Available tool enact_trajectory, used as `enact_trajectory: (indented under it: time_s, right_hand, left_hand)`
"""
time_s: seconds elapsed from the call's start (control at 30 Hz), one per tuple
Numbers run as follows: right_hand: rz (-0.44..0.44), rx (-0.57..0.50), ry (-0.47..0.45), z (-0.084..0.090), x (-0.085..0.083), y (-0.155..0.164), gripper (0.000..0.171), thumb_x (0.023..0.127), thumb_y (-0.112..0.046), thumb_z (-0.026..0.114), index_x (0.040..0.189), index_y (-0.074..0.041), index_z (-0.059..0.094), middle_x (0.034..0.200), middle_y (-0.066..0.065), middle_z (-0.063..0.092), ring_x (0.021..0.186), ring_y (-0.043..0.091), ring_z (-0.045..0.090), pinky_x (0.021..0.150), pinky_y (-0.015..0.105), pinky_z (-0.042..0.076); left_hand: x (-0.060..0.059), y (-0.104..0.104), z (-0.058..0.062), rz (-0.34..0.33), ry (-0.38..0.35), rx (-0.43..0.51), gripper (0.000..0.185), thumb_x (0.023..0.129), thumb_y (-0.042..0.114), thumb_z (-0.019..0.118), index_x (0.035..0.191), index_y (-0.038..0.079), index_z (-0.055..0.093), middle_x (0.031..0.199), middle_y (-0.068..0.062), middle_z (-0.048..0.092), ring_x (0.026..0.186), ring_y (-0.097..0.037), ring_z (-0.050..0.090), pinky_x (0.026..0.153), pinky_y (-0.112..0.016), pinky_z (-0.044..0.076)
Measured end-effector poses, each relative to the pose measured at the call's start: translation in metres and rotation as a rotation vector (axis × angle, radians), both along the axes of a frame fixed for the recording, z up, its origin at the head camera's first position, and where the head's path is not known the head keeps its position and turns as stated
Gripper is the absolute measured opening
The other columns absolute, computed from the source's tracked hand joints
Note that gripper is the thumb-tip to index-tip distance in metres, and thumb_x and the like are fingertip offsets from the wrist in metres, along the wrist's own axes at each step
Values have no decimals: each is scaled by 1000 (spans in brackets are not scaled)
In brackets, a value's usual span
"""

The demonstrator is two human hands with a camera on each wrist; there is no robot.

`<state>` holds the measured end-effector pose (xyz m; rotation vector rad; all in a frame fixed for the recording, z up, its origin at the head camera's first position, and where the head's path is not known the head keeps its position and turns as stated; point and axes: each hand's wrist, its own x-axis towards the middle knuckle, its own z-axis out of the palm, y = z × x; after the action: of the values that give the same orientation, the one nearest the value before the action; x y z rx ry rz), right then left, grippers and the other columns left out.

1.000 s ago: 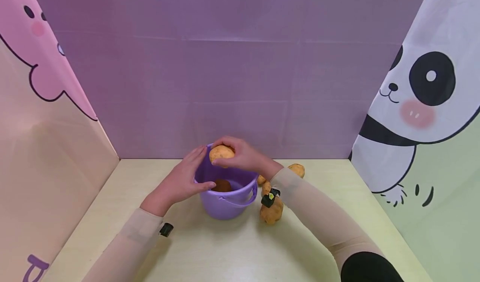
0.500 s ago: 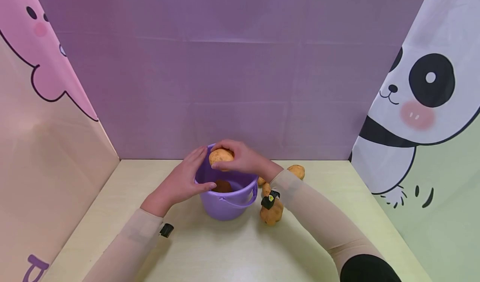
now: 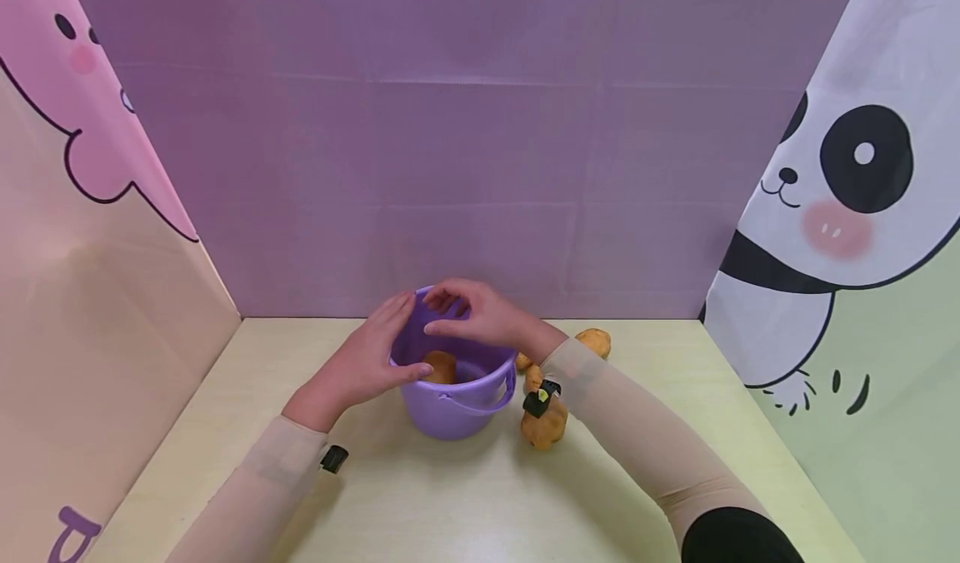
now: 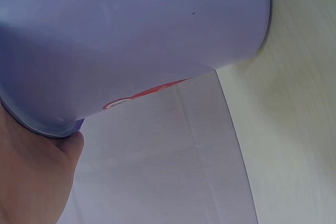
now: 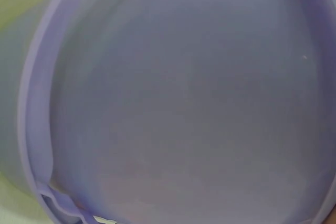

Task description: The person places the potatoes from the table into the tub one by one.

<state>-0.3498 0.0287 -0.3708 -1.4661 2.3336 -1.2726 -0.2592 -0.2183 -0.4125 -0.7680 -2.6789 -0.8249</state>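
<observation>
The right hand [image 3: 480, 317] hovers over the mouth of the purple bucket [image 3: 457, 405], fingers loosely bent and empty, thumb and fingertips apart with nothing between them. The left hand [image 3: 367, 361] wraps the bucket's rim at 9 o'clock, thumb hooked over the edge and fingers lying along the outer wall; the left wrist view shows the thumb [image 4: 68, 148] pressed under the rim of the bucket [image 4: 131, 40]. Inside the bucket, toward 9 o'clock beside that thumb, lies 1 potato [image 3: 441, 366]. On the pale table [image 3: 465, 496], loose potatoes [image 3: 545, 423] cluster at the bucket's 3 o'clock, partly hidden by the right forearm, with another [image 3: 596, 341] farther out toward 2 o'clock.
</observation>
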Motion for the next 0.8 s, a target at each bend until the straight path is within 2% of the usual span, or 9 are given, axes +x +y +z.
enact_trajectory:
  time_s: [0.23,0.33,0.47,0.53,0.63,0.8]
  right_hand:
    - [-4,-17,0,1,2,5,44,100,-20,84,135,2,69,127,23,73,119,43,70,97,39,62]
    - [1,-26,30,1,1,10,44,100,-19,83,135,3,69,126,22,74,117,42,71,97,45,63]
    - [-3,-54,89,5,1,23,39,98,-16,84,131,2,72,122,16,75,111,32,72,94,53,63]
    - [-14,-73,104,7,2,33,36,97,-15,85,128,-1,74,121,11,75,109,27,71,93,51,62]
    - [-35,-95,104,11,2,50,31,96,-12,86,124,-5,75,121,11,75,109,26,71,92,46,60]
    - [-75,-85,88,14,6,81,29,97,-10,84,124,-5,76,122,14,75,112,36,70,93,43,57]
  left_hand:
    - [0,2,-1,-7,-9,5,112,94,54,81,169,-9,29,179,-26,26,167,-44,21,132,-64,25]
    - [1,2,-1,-1,-17,-5,112,94,55,81,170,-9,28,179,-25,25,167,-44,20,132,-64,25]
    - [1,3,0,9,-22,-20,112,95,56,80,170,-10,28,179,-25,25,167,-44,20,132,-64,24]
    - [2,3,1,15,-24,-24,112,95,55,80,170,-10,28,180,-25,24,167,-44,20,133,-63,24]
    - [2,2,2,23,-29,-23,112,95,54,81,170,-10,28,180,-24,24,168,-44,19,133,-63,23]
    - [2,2,2,24,-23,-27,112,94,54,80,169,-10,28,180,-24,25,168,-43,19,133,-62,23]
